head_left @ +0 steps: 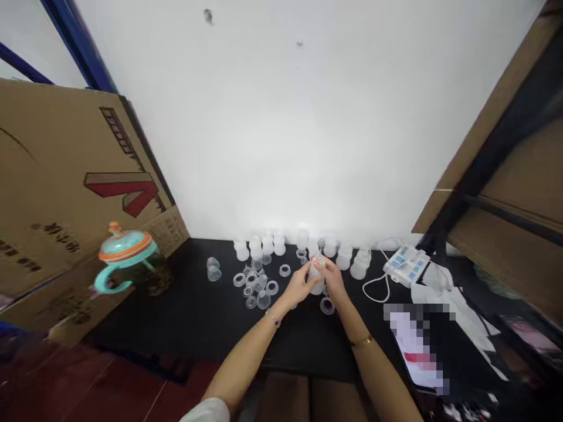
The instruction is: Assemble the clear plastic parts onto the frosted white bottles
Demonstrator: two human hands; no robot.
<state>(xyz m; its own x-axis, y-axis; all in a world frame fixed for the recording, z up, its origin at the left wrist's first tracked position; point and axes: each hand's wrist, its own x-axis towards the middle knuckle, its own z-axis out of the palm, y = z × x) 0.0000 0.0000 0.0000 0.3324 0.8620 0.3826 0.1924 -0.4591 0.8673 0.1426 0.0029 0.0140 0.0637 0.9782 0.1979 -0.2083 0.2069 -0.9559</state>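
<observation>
My left hand (pixel 298 290) and my right hand (pixel 333 280) are closed around a small white translucent baby bottle (pixel 317 285), fingers meeting near its upper end. Just below my right hand lies a clear collar ring (pixel 327 306). To the left of my left hand, a loose group of clear collar rings (pixel 272 287) and dome-shaped clear caps (pixel 263 300) is spread over the black table. Behind my hands, several white bottles (pixel 345 256) stand along the wall, with more white bottles (pixel 255 247) further left. Small parts under my hands are partly hidden.
Two clear cups (pixel 213 269) stand at the left. A teal and orange lidded jug (pixel 125 252) is by a cardboard box (pixel 53 193). At right are a white power strip (pixel 407 264) with a cable, white bags (pixel 453 310) and a phone (pixel 416 351). The black table (pixel 197 328) meets a white wall.
</observation>
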